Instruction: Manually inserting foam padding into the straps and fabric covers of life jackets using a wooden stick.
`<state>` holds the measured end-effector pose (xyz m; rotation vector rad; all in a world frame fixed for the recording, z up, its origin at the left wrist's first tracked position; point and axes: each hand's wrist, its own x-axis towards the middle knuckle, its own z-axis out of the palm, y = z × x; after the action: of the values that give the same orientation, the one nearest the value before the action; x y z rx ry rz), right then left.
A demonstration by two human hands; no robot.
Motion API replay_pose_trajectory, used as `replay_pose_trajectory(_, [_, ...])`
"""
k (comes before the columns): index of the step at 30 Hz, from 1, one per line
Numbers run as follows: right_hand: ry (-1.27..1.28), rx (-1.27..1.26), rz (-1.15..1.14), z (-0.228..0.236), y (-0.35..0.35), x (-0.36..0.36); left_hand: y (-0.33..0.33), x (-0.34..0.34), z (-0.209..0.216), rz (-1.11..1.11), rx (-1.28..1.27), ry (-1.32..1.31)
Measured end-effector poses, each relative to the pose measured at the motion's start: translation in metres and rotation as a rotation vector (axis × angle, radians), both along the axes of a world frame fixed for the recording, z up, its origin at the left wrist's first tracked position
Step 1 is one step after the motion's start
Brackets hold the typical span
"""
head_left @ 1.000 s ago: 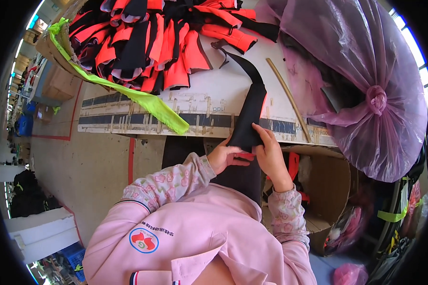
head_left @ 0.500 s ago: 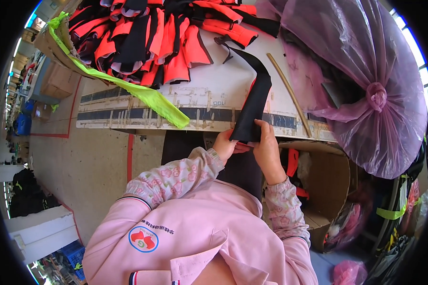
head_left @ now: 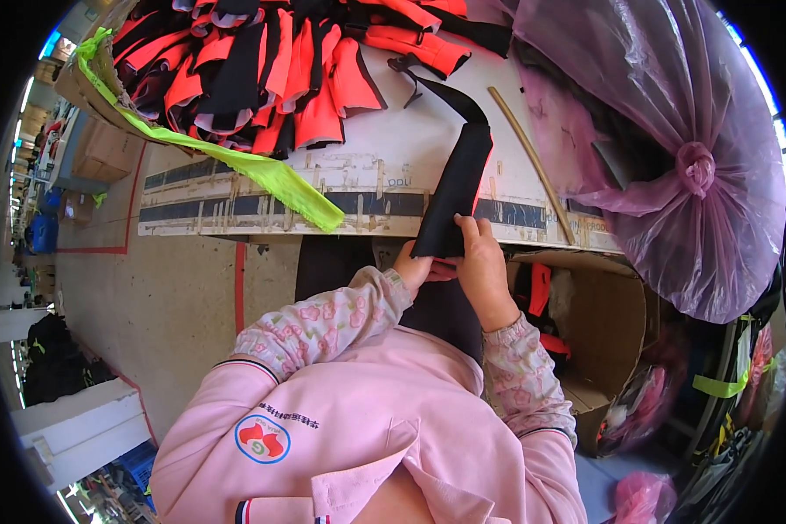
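Observation:
A long black fabric strip with a neon-orange edge point(head_left: 456, 168) runs from the table top over its front edge to my hands. My left hand point(head_left: 414, 267) grips its near end at the lower left corner, fingers partly hidden beneath the cloth. On the opposite side my right hand point(head_left: 482, 266) pinches the same end, thumb and fingers near the orange edge. The strip's far end narrows and curls into a thin black tab point(head_left: 406, 70) lying on the table. Some orange shows under the black between my hands.
On the table point(head_left: 371, 166) lies a heap of orange-and-black fabric pieces point(head_left: 271, 79). A neon-yellow strip point(head_left: 262, 175) hangs by the box at left. To the right are a thin wooden stick point(head_left: 533, 166) and a tied purple plastic bag point(head_left: 646, 131); a cardboard box point(head_left: 598, 332) stands below.
The strip's near end has shifted slightly left between my hands, and more of its orange edge shows. My right hand has moved a little left along with it.

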<state>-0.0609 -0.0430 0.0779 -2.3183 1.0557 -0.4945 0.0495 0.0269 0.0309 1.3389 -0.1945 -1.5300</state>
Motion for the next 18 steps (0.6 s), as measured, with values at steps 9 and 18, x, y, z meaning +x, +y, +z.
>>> replay_pose_trajectory(9, [0.068,0.009,0.069,0.004,-0.011,-0.009,-0.002,-0.004,-0.006,0.020,-0.077,0.006])
replay_pose_trajectory(18, [-0.144,-0.376,0.034,0.055,-0.028,0.062,-0.007,-0.021,-0.036,0.002,-0.307,-0.371])
